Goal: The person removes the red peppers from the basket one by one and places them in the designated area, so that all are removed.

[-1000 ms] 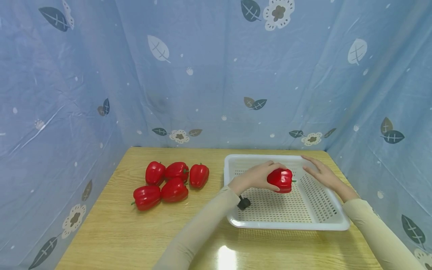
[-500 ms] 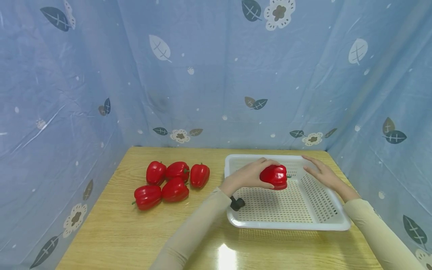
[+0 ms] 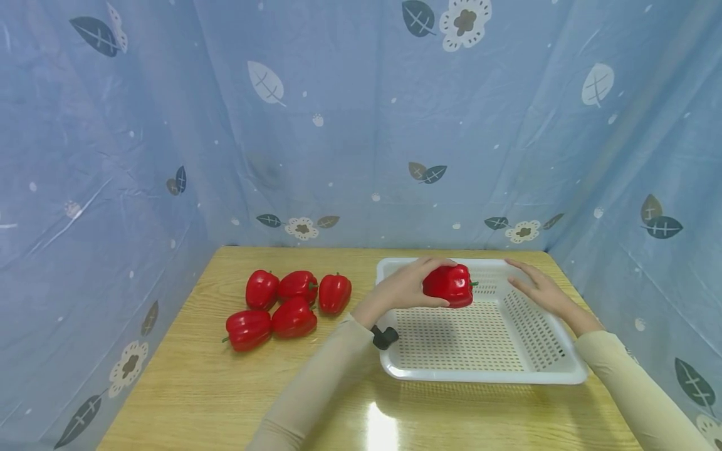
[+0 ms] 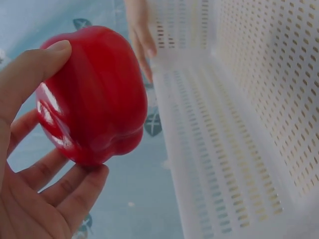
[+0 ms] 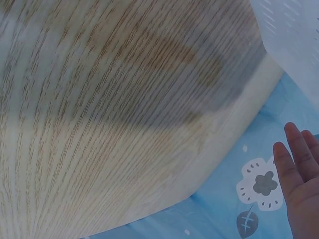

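My left hand [image 3: 402, 289] grips a red bell pepper [image 3: 455, 288] above the left part of a white perforated plastic basket [image 3: 485, 376]. In the left wrist view the thumb lies on one side of the pepper [image 4: 102, 94] and the fingers support the other; its green stem shows only in the head view. At the basket's back right rim is my right hand [image 3: 543, 293], fingers extended and holding nothing. Whether it touches the rim I cannot tell. The right wrist view shows that hand [image 5: 304, 184] with its fingers straight.
Several red bell peppers [image 3: 293, 317] lie grouped on the wooden table [image 3: 192, 388], left of the basket. A blue patterned curtain [image 3: 338, 125] hangs behind and along both sides. A small black device [image 3: 385, 338] sits at my left wrist.
My left hand has moved left and slightly up with the bell pepper, still over the basket. The right hand and the peppers on the table have stayed put.
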Tool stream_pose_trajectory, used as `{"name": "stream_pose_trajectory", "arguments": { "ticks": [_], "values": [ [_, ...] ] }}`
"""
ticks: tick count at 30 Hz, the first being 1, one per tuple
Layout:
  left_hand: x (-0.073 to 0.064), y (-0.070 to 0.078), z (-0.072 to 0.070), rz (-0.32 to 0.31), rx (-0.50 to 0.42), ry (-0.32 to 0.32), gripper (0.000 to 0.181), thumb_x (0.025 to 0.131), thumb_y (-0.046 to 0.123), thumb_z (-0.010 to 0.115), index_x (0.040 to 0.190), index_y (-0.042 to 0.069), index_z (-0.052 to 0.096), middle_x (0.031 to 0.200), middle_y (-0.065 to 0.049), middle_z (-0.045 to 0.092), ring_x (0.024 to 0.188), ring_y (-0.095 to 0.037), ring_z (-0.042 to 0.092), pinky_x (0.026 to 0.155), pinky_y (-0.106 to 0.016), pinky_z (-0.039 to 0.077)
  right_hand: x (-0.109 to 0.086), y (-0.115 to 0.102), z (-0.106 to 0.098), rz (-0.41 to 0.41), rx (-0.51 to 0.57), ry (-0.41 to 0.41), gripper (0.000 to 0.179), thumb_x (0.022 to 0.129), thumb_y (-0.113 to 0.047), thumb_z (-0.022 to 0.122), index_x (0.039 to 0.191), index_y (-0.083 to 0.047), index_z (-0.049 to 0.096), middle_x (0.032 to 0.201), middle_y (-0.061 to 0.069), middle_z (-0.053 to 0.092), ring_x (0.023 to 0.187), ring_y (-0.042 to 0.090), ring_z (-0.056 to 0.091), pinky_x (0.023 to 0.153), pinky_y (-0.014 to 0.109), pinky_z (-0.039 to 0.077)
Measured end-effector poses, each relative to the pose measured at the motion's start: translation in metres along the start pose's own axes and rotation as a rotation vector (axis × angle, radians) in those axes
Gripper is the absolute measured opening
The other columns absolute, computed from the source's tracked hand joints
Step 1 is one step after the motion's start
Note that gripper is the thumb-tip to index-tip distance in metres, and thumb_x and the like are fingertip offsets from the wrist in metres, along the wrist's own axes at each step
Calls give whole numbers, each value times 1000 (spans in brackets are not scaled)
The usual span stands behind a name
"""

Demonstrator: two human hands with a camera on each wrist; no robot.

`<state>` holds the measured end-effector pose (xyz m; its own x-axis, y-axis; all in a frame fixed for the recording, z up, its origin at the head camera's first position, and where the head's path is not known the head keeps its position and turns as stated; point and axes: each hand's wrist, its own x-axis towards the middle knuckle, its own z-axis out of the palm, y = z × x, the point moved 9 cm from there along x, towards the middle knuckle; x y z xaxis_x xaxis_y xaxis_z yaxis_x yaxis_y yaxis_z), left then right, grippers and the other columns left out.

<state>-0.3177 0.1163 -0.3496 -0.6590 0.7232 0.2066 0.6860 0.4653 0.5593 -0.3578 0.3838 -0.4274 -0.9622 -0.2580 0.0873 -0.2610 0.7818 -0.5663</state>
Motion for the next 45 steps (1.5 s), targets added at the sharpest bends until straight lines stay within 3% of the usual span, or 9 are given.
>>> {"name": "stream_pose_trajectory", "arguments": {
  "ticks": [7,18,26,35,45],
  "values": [
    [-10,-3,-12,12,-33,47,71,76,31,76,136,27,40,132,3,47,117,-11,45,81,-20,50,-1,1,-2,3,-3,-6,58,98,-35,44,147,-15,23,147,26,24,129,52,23,94,71,21],
    [-31,-12,-25,36,-30,113,71,75,35,76,136,29,40,132,6,47,118,-11,45,80,-20,50,0,2,-2,16,-1,-7,58,98,-37,43,147,-15,23,146,27,25,128,52,25,94,71,22],
    [-49,-22,-35,-23,-31,137,72,75,41,74,137,32,39,133,7,46,118,-12,45,82,-33,53,0,2,-1,5,-3,-2,57,98,-37,43,148,-16,23,146,27,25,129,53,23,94,71,20],
    [-65,-31,-43,-39,-32,140,70,75,42,73,136,31,39,134,8,45,117,-11,46,81,-28,52,0,2,-1,12,2,4,57,98,-36,43,148,-18,23,146,26,25,128,52,24,93,71,22],
    [-87,-45,-54,-42,6,189,70,75,48,71,136,33,39,134,10,46,117,-11,47,84,-33,52,0,1,-2,-2,2,8,56,98,-35,43,147,-15,25,145,27,28,127,52,27,94,70,22]
  ]
}}
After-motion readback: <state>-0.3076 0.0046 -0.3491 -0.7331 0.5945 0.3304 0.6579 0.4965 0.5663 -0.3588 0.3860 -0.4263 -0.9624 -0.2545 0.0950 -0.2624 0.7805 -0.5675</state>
